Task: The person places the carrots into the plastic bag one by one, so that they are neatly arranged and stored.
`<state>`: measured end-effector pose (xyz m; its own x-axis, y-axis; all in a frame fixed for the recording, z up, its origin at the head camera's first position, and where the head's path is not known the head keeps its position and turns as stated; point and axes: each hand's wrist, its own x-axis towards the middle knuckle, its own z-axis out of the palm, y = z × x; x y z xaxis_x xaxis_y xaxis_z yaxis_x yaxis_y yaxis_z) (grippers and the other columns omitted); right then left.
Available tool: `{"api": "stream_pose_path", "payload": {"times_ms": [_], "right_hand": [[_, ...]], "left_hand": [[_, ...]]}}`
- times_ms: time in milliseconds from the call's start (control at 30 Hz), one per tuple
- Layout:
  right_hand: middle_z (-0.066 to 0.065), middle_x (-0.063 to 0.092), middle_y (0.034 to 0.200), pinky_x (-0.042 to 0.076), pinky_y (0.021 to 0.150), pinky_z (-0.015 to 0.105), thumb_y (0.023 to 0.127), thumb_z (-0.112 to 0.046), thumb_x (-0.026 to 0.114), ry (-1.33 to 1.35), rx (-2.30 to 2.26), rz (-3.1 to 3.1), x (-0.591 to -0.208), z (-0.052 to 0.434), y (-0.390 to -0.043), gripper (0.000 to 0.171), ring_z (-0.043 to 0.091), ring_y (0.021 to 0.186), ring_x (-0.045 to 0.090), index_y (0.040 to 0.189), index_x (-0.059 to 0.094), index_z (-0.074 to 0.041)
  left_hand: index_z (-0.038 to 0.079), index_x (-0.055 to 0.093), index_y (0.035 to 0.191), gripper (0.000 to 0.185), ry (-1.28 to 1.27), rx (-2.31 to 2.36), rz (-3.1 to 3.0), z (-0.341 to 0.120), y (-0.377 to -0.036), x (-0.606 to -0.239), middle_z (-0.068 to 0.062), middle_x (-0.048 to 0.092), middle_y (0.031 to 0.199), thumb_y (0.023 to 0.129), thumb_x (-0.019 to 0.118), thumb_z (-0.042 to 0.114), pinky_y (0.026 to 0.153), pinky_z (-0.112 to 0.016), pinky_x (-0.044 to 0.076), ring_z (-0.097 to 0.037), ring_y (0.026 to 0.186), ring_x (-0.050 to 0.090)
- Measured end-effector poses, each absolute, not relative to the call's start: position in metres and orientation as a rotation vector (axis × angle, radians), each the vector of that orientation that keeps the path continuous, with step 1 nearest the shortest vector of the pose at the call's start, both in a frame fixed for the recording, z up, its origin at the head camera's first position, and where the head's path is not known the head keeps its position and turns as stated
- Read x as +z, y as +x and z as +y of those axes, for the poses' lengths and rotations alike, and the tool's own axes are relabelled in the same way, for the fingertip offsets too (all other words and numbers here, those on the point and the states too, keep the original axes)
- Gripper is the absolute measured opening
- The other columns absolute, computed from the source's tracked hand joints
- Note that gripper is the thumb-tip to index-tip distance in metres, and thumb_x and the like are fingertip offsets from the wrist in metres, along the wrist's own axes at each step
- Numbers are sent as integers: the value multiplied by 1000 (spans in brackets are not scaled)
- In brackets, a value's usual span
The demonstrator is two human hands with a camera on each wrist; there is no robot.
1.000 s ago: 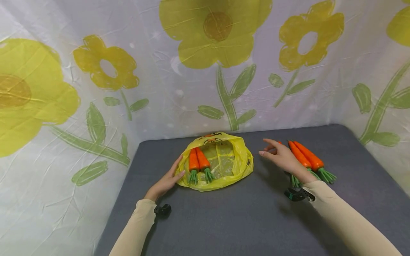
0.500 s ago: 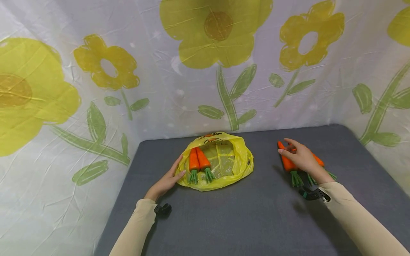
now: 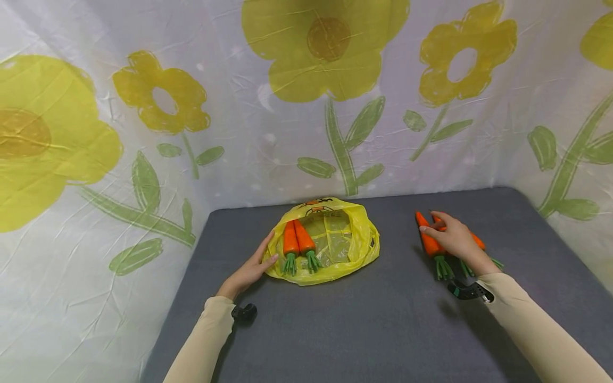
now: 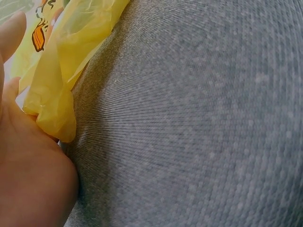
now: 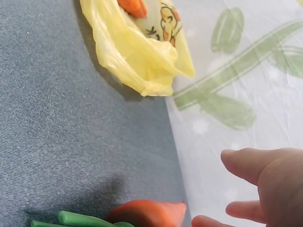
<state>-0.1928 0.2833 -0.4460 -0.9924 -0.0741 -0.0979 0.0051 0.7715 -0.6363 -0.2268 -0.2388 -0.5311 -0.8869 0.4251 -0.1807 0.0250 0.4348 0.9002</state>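
Observation:
A yellow plastic bag [image 3: 364,239] lies on the table with its mouth facing me. Two orange carrots with green tops, one being this carrot [image 3: 290,242], lie inside its left part. My left hand [image 3: 246,274] rests against the bag's left edge, thumb and fingers extended; in the left wrist view the yellow plastic lies against the palm. On the right, my right hand [image 3: 457,239] hovers over more carrots and partly hides them. The leftmost carrot [image 3: 429,242] shows beside the thumb, its tip [image 5: 156,213] below the fingers in the right wrist view. Those fingers are loosely bent, apart from the thumb.
The dark grey table [image 3: 335,330] meets a white cloth backdrop [image 3: 268,159] printed with yellow flowers, at its back and sides. Another carrot [image 3: 478,241] and some green tops [image 3: 466,268] stick out from under the right hand.
My right hand has moved right from beside the bag to over the carrots, then dipped slightly. My left hand, the bag and the carrots inside it keep their places.

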Motion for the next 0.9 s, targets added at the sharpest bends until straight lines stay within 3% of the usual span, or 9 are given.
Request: {"api": "stream_pose_path", "payload": {"times_ms": [200, 533, 900], "right_hand": [[33, 54, 135, 51, 81, 50, 101, -47, 50, -57, -1010, 2856, -446, 284, -192, 77, 50, 118, 54, 155, 24, 2], [32, 57, 130, 47, 68, 31, 100, -46, 53, -63, -1012, 2856, -454, 281, -192, 77, 40, 104, 62, 153, 29, 5], [35, 56, 130, 54, 80, 50, 99, -46, 55, -91, -1028, 2824, -462, 277, -192, 78, 44, 106, 62, 153, 28, 5]], "left_hand": [[42, 1, 158, 71, 380, 1436, 2320, -239, -228, -532, -1, -7, 169, 105, 47, 37, 120, -67, 0, -34, 156, -8], [40, 1, 159, 72, 382, 1449, 2315, -238, -227, -531, 1, -7, 169, 104, 48, 39, 121, -66, -1, -32, 156, -8], [42, 1, 158, 72, 384, 1451, 2323, -238, -224, -530, 3, -5, 169, 104, 49, 39, 121, -65, 0, -30, 156, -7]]}}
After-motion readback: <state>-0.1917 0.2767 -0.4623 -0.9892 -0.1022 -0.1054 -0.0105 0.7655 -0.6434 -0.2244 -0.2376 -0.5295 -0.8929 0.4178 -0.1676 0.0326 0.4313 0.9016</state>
